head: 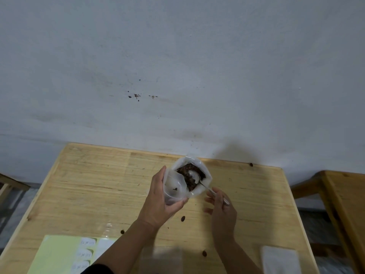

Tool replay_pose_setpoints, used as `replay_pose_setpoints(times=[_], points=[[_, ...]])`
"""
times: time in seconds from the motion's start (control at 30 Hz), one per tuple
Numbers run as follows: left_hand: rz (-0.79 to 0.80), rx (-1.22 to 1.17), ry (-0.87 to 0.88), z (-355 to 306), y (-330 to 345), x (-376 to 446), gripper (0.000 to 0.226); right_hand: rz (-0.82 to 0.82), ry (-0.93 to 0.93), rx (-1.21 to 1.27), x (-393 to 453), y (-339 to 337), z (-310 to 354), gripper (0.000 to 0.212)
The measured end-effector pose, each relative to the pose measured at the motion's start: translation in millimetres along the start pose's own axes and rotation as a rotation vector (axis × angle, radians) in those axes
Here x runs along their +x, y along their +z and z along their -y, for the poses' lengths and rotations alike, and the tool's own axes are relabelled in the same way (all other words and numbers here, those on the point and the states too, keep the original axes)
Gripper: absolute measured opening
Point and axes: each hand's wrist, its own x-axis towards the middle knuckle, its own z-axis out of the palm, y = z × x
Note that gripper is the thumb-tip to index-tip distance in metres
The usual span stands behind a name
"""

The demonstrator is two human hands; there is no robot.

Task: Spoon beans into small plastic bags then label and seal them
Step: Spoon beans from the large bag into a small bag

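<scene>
A large clear bag of dark brown beans stands open near the far edge of the wooden table. My left hand grips a small clear plastic bag, held open beside the big bag, with a bean or two inside. My right hand pinches the handle of a metal spoon, whose bowl lies in the beans of the big bag.
Several loose beans lie scattered on the table. A pale green sheet with white labels sits at the front left. Clear empty bags lie at the front right. A grey wall rises behind the table, and wooden furniture stands to the right.
</scene>
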Motion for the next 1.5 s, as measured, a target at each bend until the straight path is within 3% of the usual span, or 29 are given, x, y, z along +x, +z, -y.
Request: replay_pose_setpoints(times=[0.17, 0.33, 0.67, 0.9, 1.03, 1.23, 1.37, 1.5], points=[[0.004, 0.025, 0.018, -0.6, 1.9, 1.6, 0.1, 0.095, 0.307, 0.215, 9.9, 20.6, -1.2, 0.023], [-0.004, 0.019, 0.014, 1.1, 0.9, 2.2, 0.101, 0.073, 0.328, 0.253, 16.3, 7.9, 8.2, 0.027], [0.0, 0.003, 0.003, -2.9, 1.1, 1.5, 0.101, 0.167, 0.155, 0.322, -2.5, -26.9, 55.9, 0.027], [-0.009, -0.004, 0.039, -11.3, 1.0, 3.4, 0.101, 0.232, -0.264, 0.012, -36.3, -27.1, 68.4, 0.024], [0.0, 0.01, 0.064, -17.8, -3.2, 0.7, 0.103, 0.147, -0.348, -0.099, -44.8, -31.5, 62.5, 0.014], [0.023, -0.021, 0.103, -25.3, -11.4, -3.8, 0.095, 0.128, -0.193, -0.22, -59.1, -44.1, 42.7, 0.016], [0.041, 0.007, 0.128, -22.6, -13.6, -5.5, 0.101, 0.087, 0.044, 0.079, -66.8, -46.7, 33.1, 0.011], [0.066, 0.023, 0.136, -18.5, -13.4, -12.0, 0.098, -0.033, 0.111, 0.102, -53.1, -56.6, 21.9, 0.011]])
